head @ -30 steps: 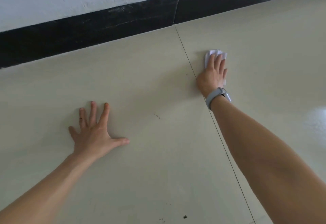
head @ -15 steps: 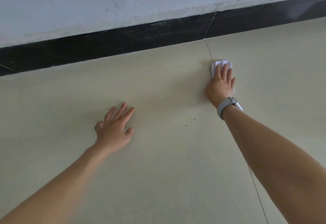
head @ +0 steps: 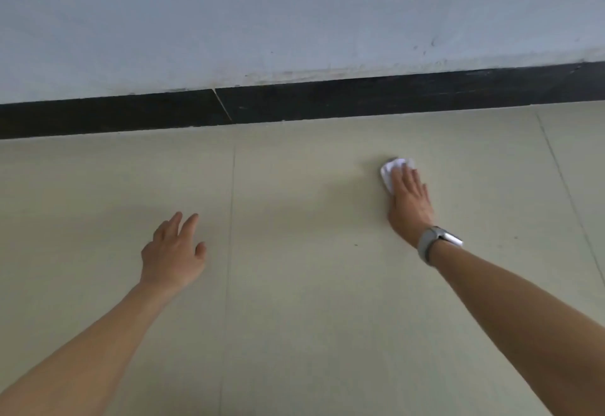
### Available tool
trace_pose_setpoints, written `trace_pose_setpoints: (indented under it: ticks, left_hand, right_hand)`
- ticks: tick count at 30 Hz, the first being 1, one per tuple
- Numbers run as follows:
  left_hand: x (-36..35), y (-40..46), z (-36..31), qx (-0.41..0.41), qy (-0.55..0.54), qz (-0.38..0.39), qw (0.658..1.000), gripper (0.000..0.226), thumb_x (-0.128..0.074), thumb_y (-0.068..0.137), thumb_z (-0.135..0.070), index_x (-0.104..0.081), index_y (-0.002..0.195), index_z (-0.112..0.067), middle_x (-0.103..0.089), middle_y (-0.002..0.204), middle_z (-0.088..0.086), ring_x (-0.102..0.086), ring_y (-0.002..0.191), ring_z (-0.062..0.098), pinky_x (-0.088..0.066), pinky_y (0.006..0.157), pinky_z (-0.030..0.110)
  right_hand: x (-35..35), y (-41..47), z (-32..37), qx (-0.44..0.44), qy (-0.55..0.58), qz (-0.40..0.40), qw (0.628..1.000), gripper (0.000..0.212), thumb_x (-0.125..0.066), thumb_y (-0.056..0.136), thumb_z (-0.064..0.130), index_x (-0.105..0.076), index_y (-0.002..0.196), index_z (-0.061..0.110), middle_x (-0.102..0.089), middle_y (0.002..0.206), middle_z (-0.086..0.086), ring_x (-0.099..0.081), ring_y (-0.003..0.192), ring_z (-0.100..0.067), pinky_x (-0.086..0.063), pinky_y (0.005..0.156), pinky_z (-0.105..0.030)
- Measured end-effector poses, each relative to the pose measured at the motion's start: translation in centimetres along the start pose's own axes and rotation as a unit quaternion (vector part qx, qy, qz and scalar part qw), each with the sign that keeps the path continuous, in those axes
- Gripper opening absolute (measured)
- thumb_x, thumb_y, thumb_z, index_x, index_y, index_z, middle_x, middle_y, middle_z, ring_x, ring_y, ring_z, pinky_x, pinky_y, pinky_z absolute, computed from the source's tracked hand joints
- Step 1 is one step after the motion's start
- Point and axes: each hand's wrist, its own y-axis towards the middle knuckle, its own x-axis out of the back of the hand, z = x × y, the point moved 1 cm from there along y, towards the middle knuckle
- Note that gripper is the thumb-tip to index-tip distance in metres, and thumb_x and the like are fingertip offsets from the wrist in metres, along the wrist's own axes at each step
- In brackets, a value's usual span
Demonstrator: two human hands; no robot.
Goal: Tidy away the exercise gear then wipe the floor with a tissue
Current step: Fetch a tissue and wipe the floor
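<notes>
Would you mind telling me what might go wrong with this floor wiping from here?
1. The tissue is small and crumpled under the flat fingers of the right hand; it may tear or slip out.
2. A dark speck on the floor lies nearer the person than the tissue and may be missed.
3. The left hand is open low over the floor; if leaned on, it might slide on the smooth tile.

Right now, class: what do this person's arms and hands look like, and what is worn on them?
Both forearms are bare, no sleeves in view. The left hand and right hand wear no gloves; no rings show. The right wrist carries a smartwatch with a grey band and a pale, shiny case.
</notes>
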Motion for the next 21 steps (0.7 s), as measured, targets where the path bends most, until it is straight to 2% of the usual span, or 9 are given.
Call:
trace_pose_setpoints:
  ticks: [2, 4, 7, 9, 11, 14, 15, 17, 21]
  left_hand:
    - [-0.2, 0.5, 3.8, 0.015, -0.014, 0.007, 1.0, 0.056, -0.038, 0.096, -0.031, -0.018, 0.147, -0.022, -0.011, 0.158, 0.002, -0.011, 0.145, 0.026, -0.028, 0.111, 0.042]
    - [-0.8, 0.9, 7.3, 0.028, -0.049, 0.013, 0.998, 0.057, -0.038, 0.096, -0.031, -0.016, 0.148, -0.022, -0.009, 0.158, 0.002, -0.009, 0.145, 0.026, -0.026, 0.113, 0.042]
    - [-2.3, 1.1, 12.4, 0.039, -0.071, 0.015, 0.997, 0.059, -0.041, 0.095, -0.034, -0.015, 0.148, -0.025, -0.006, 0.159, 0.002, -0.006, 0.145, 0.028, -0.022, 0.115, 0.047]
    - [-3.1, 1.3, 15.7, 0.048, -0.07, 0.009, 0.996, 0.061, -0.042, 0.094, -0.037, -0.015, 0.148, -0.028, -0.003, 0.159, 0.001, -0.002, 0.146, 0.028, -0.017, 0.115, 0.051]
    - [-3.6, 1.4, 18.7, 0.06, -0.084, 0.0, 0.995, 0.063, -0.043, 0.093, -0.039, -0.014, 0.148, -0.029, 0.0, 0.159, -0.001, 0.001, 0.146, 0.026, -0.012, 0.115, 0.053]
    - [-4.5, 1.5, 22.3, 0.084, -0.112, -0.009, 0.99, 0.066, -0.044, 0.092, -0.043, -0.012, 0.148, -0.031, 0.003, 0.159, -0.002, 0.004, 0.146, 0.026, -0.007, 0.115, 0.056]
    - [-4.8, 1.5, 23.2, 0.093, -0.118, -0.009, 0.989, 0.066, -0.043, 0.091, -0.046, -0.011, 0.148, -0.032, 0.004, 0.159, -0.002, 0.005, 0.146, 0.025, -0.006, 0.115, 0.056]
    - [-5.3, 1.4, 24.7, 0.098, -0.122, -0.015, 0.988, 0.069, -0.041, 0.09, -0.053, -0.009, 0.147, -0.035, 0.005, 0.159, -0.002, 0.005, 0.146, 0.025, -0.004, 0.114, 0.057]
    - [-5.9, 1.5, 25.6, 0.076, -0.123, -0.031, 0.989, 0.066, -0.037, 0.089, -0.057, -0.007, 0.146, -0.041, 0.005, 0.159, -0.006, 0.003, 0.146, 0.023, -0.004, 0.114, 0.055]
  right_hand:
    - [0.8, 1.3, 1.7, -0.154, 0.032, 0.008, 0.988, 0.07, -0.031, 0.082, -0.003, -0.009, 0.146, 0.013, 0.001, 0.157, -0.009, 0.007, 0.145, -0.027, -0.002, 0.117, -0.046]
    - [-1.1, 1.3, 6.2, -0.178, 0.012, 0.019, 0.984, 0.064, -0.028, 0.087, 0.002, -0.004, 0.147, 0.011, 0.005, 0.157, -0.011, 0.011, 0.144, -0.028, 0.001, 0.116, -0.045]
    - [-7.6, -1.7, 15.3, 0.015, -0.04, 0.025, 0.999, 0.064, -0.03, 0.087, 0.002, -0.009, 0.147, 0.01, -0.002, 0.157, -0.014, -0.001, 0.145, -0.032, -0.007, 0.116, -0.048]
    - [-12.2, -5.9, 21.1, 0.193, -0.081, 0.008, 0.978, 0.064, -0.035, 0.076, 0.004, -0.035, 0.14, 0.009, -0.033, 0.149, -0.015, -0.033, 0.136, -0.036, -0.035, 0.107, -0.053]
    - [-15.5, -11.1, 25.8, 0.354, -0.133, 0.089, 0.921, 0.063, -0.037, 0.068, 0.013, -0.05, 0.13, 0.018, -0.05, 0.139, -0.007, -0.049, 0.126, -0.028, -0.046, 0.098, -0.049]
    - [-17.2, -15.9, 28.2, 0.561, -0.167, 0.208, 0.784, 0.071, -0.061, 0.064, 0.011, -0.044, 0.133, 0.02, -0.046, 0.142, -0.004, -0.043, 0.132, -0.025, -0.033, 0.106, -0.046]
    - [-17.2, -15.4, 28.1, 0.582, -0.176, 0.214, 0.765, 0.076, -0.064, 0.062, 0.007, -0.042, 0.134, 0.019, -0.045, 0.143, -0.004, -0.042, 0.132, -0.025, -0.03, 0.109, -0.042]
    - [-16.4, -12.8, 28.7, 0.545, -0.2, 0.18, 0.794, 0.078, -0.048, 0.063, -0.002, -0.036, 0.137, 0.018, -0.042, 0.145, -0.004, -0.04, 0.134, -0.025, -0.025, 0.114, -0.038]
    - [-13.3, -3.3, 31.0, 0.204, -0.15, 0.091, 0.963, 0.077, -0.03, 0.074, -0.009, -0.017, 0.145, 0.017, -0.011, 0.156, -0.005, -0.011, 0.144, -0.027, -0.016, 0.116, -0.044]
